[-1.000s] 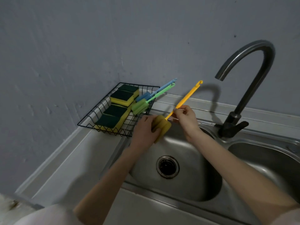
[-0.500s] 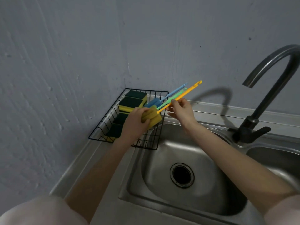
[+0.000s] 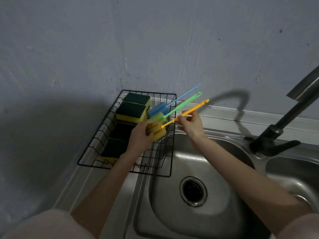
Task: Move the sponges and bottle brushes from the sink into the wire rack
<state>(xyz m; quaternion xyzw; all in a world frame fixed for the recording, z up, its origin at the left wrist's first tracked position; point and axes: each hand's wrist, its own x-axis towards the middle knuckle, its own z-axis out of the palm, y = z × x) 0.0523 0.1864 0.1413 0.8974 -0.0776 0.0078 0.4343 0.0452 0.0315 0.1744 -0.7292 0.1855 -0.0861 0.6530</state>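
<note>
Both hands on the yellow bottle brush [image 3: 184,114]. Left hand [image 3: 140,137] has its grip clenched around the yellow foam head [image 3: 158,131], fingers wrapped over it from the near side. Right hand [image 3: 190,124] pinches the thin orange-yellow handle about midway along, thumb and fingertips closed on it, other fingers spread loose.

Brush look: chunky ribbed yellow sponge head, long slim plastic handle ending in a small hook loop, which sticks up and away past the right grip toward the wall. Brush is tilted, head low at the left grip, hook end high. Head sits over the right edge of the wire rack [image 3: 96,149]; cannot tell whether it touches the wires.

Just beyond the left grip, touching or nearly touching the yellow head: green bottle brush [image 3: 179,105], same shape, green foam head and green handle. Beyond that, blue bottle brush [image 3: 174,101], blue head and light blue handle. Both lie in the rack with handles slanting out over its right rim, parallel to the yellow one.

Further left of the left grip, in the rack: sponges [image 3: 132,110], yellow foam with dark green scrub tops, in a row running from the far end toward the near end; near ones in shadow, partly hidden by the left forearm.

Rack is black wire, on the steel surface [image 3: 96,180] left of the sink [image 3: 172,204]. Sink basin lies below the right grip, drain visible. Dark faucet [image 3: 279,131] well to the right of the right grip.
</note>
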